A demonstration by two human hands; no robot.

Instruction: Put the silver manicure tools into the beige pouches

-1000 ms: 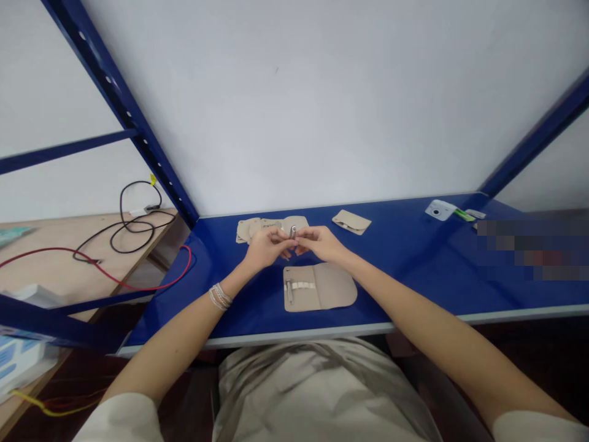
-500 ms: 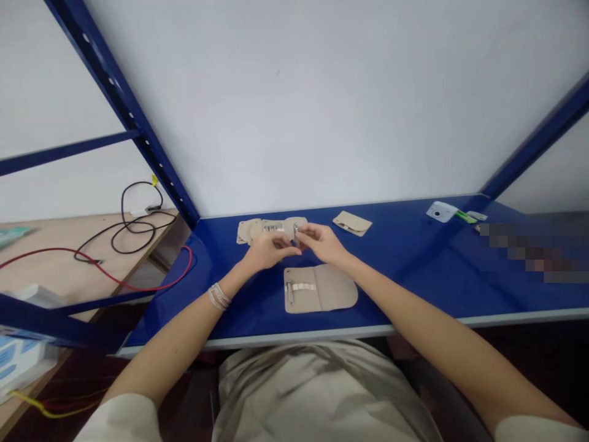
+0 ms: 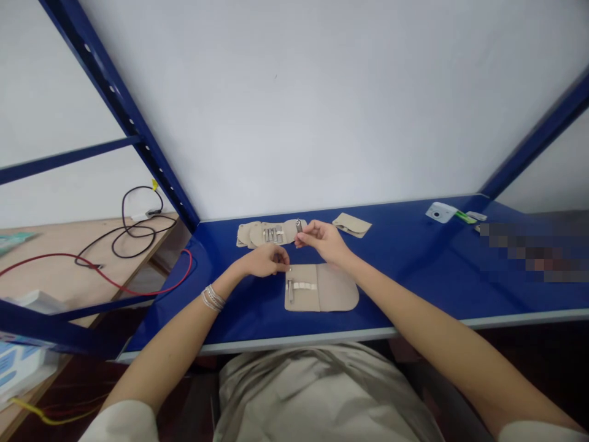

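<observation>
An open beige manicure case (image 3: 338,288) lies flat near the table's front edge. One metal tool (image 3: 290,291) sits in its leftmost loop; the other white loops hold nothing. My left hand (image 3: 267,260) has curled fingers pinching the case's upper left corner. Between thumb and fingers, my right hand (image 3: 327,239) grips a small metal nail clipper (image 3: 299,226), raised above the table behind the case. Beyond my hands lies a second open case (image 3: 289,231) with several metal tools in its loops, next to stacked beige cases (image 3: 246,234).
A folded beige case (image 3: 352,224) lies at the back, right of my hands. Farther right are a white camera-like object (image 3: 440,212) and green items (image 3: 465,217). Blue rack posts (image 3: 147,147) rise left of the blue table (image 3: 414,264). A red cable (image 3: 138,289) crosses its left edge.
My left hand has moved down from beside the right hand to the near case's corner. The clipper remains in my right hand, and the tools in the far case are now uncovered.
</observation>
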